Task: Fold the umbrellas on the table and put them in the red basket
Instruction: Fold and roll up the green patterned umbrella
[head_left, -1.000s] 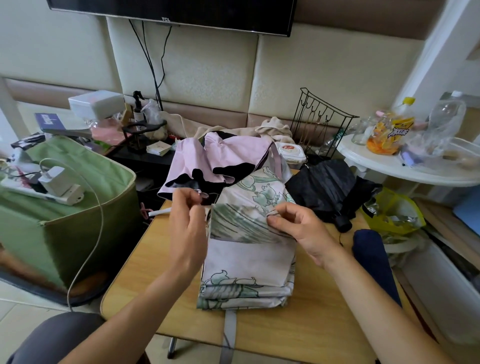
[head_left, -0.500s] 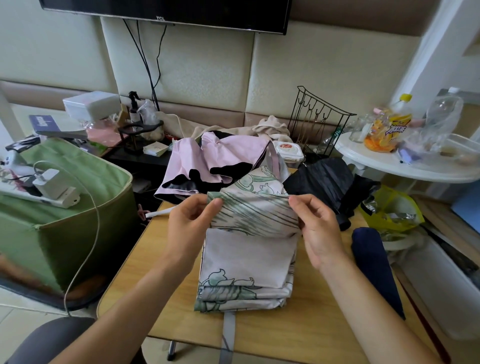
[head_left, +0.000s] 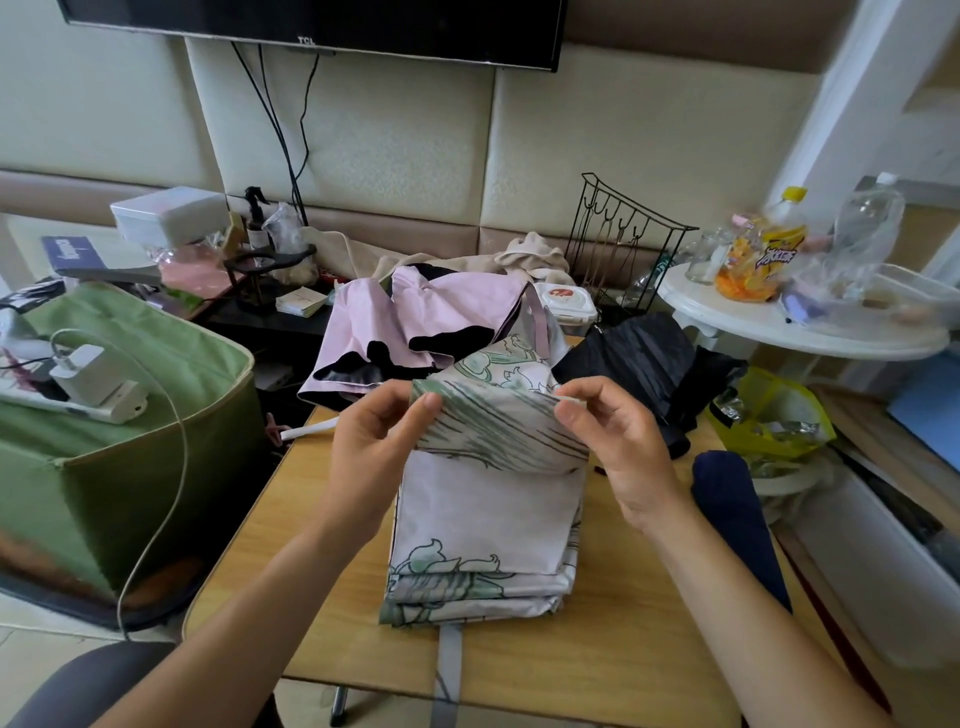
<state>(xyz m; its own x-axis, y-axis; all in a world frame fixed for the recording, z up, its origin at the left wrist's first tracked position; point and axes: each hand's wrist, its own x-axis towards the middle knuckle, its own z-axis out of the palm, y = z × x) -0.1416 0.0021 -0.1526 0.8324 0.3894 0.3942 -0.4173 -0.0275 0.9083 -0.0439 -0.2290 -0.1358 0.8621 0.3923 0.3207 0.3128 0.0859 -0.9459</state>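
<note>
Cluttered tabletop (head_left: 597, 660) carries a limp, light floral umbrella (head_left: 488, 519), both hands' fingers (head_left: 423, 410) pinching its slippery folded canopy edge.

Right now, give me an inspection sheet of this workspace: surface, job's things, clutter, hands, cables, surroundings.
Surface: wooden table, bare at its near edge.
Job's things: green-print umbrella lies on the table, canopy partly pleated; pink umbrella and black umbrella lie unfolded behind it; navy umbrella lies at the right. No red basket seen.
Clutter: wet-wipes pack, yellow bag.
Hands: left hand and right hand each pinch the top pleat's edge.
Cables: white cable hangs from a charger on the green box; black cables drop from the TV.
Surroundings: wire rack, white round table with bottles.
</note>
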